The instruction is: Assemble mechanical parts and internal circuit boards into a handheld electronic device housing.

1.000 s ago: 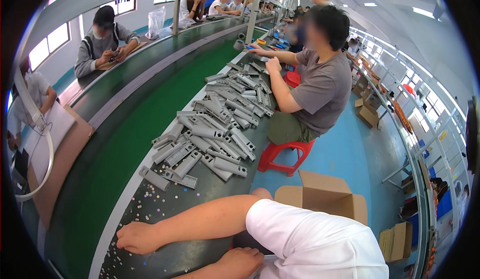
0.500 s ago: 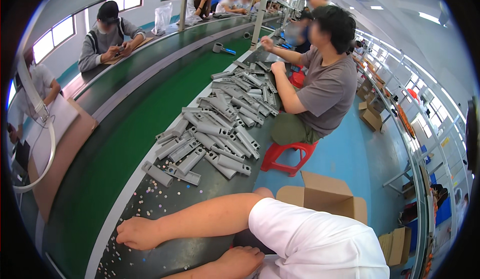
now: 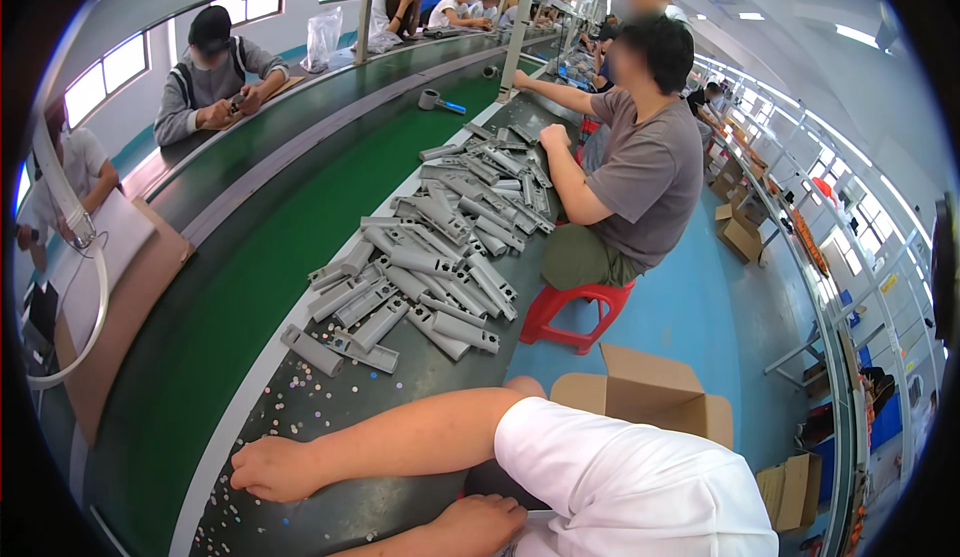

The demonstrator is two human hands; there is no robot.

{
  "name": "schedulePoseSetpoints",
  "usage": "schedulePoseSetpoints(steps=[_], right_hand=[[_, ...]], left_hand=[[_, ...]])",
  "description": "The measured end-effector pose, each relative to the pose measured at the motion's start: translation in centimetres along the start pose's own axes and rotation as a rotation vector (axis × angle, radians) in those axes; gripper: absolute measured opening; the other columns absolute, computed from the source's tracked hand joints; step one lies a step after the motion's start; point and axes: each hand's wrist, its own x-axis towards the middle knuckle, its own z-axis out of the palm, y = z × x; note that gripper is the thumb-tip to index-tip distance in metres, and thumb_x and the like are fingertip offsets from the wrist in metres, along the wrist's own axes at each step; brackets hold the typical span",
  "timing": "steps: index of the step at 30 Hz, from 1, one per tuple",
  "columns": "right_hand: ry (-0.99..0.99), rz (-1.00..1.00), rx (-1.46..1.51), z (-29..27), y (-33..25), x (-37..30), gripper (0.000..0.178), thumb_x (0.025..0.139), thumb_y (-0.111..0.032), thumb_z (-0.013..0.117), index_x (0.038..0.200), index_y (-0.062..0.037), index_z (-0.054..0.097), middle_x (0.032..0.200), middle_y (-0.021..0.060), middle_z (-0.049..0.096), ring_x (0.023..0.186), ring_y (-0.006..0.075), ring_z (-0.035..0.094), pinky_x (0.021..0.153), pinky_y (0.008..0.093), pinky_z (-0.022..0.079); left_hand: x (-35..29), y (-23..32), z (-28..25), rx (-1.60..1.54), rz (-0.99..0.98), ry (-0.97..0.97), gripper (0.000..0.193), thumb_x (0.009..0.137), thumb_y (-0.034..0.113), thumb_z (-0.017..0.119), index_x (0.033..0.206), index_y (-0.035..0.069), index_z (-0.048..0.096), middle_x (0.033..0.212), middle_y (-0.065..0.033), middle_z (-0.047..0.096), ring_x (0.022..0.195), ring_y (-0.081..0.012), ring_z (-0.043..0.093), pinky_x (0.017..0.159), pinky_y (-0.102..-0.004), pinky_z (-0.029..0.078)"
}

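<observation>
- Resting, in the head view, on the near side of the grey casings [image 3: 422, 260] piled on the desk [image 3: 375, 502], the right hand [image 3: 270, 469] curls among small discs [image 3: 294, 381].
- Left hand [image 3: 482, 522] lies farther from the casings, loosely bent; with palms hidden, any grip cannot be told.
- Casings look light, stiff; best held by their long sides.

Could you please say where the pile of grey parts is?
In the head view's centre, the pile lies on the table, right of the green belt.
</observation>
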Motion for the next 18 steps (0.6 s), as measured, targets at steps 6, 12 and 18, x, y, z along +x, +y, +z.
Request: schedulePoseSetpoints(steps=[6, 12, 18], right_hand=[[0.004, -0.007, 0.006, 0.16, -0.23, 0.17, 0.011, 0.079, -0.009, 0.061, 0.088, -0.0037, 0.062, 0.082, 0.0129, 0.056, 0.082, 0.0344, 0.059, 0.068, 0.0453, 0.049], [0.014, -0.003, -0.007, -0.02, 0.00, -0.01, 0.009, 0.079, -0.009, 0.061, 0.086, -0.0038, 0.062, 0.082, 0.0130, 0.056, 0.081, 0.0344, 0.059, 0.067, 0.0456, 0.048], [0.016, -0.016, -0.004, 0.01, -0.12, 0.12, 0.009, 0.079, -0.009, 0.061, 0.086, -0.0035, 0.062, 0.081, 0.0129, 0.056, 0.081, 0.0341, 0.059, 0.066, 0.0454, 0.048]], left_hand=[[-0.17, 0.04, 0.08, 0.006, 0.003, 0.009, 0.022, 0.092, 0.026, 0.054, 0.091, 0.005, 0.059, 0.089, -0.0099, 0.063, 0.085, -0.0279, 0.064, 0.073, -0.0391, 0.054], [-0.05, -0.02, -0.02, -0.016, 0.005, 0.018, 0.021, 0.091, 0.025, 0.054, 0.090, 0.005, 0.059, 0.089, -0.0100, 0.063, 0.084, -0.0281, 0.064, 0.073, -0.0395, 0.053], [-0.18, -0.01, 0.10, -0.016, -0.002, 0.034, 0.021, 0.091, 0.025, 0.054, 0.090, 0.005, 0.060, 0.089, -0.0100, 0.063, 0.084, -0.0280, 0.064, 0.072, -0.0395, 0.053]])
